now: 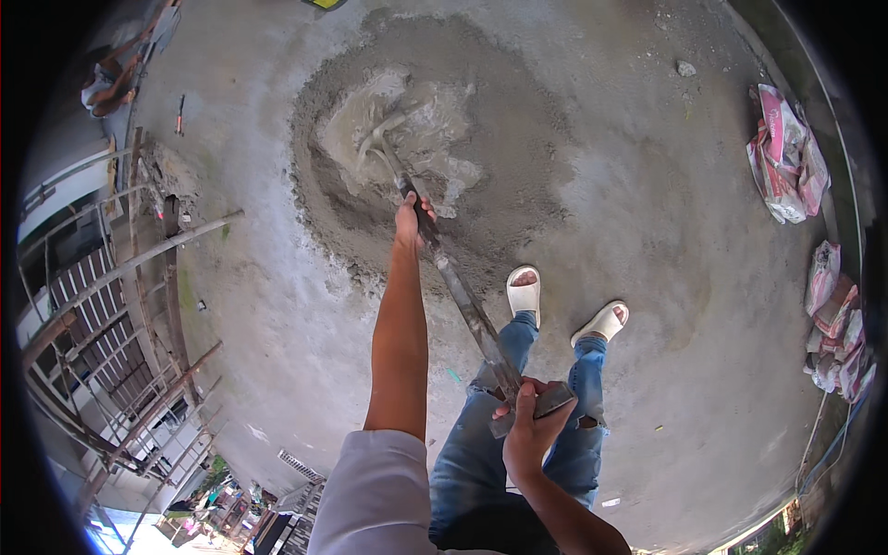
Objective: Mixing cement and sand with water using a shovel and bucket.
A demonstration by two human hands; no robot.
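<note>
A shovel (469, 303) with a long, cement-smeared shaft slants from beside my legs up to a ring-shaped heap of grey mortar mix (518, 148). Its lower end dips into the wet slurry (435, 116) in the hollow of the heap, and the blade is mostly coated and hard to make out. My left hand (409, 220) is wrapped round the lower shaft, close to the heap. At the top end, my right hand (534, 427) grips the crosswise handle near my thighs.
My feet in pale slides (524, 294) stand at the heap's near edge. Crumpled pink and white sacks (786, 157) lie along the right wall. Wooden pole scaffolding (139, 268) lines the left side. Another person (106, 88) is at the far left, near a small red-handled tool (179, 116).
</note>
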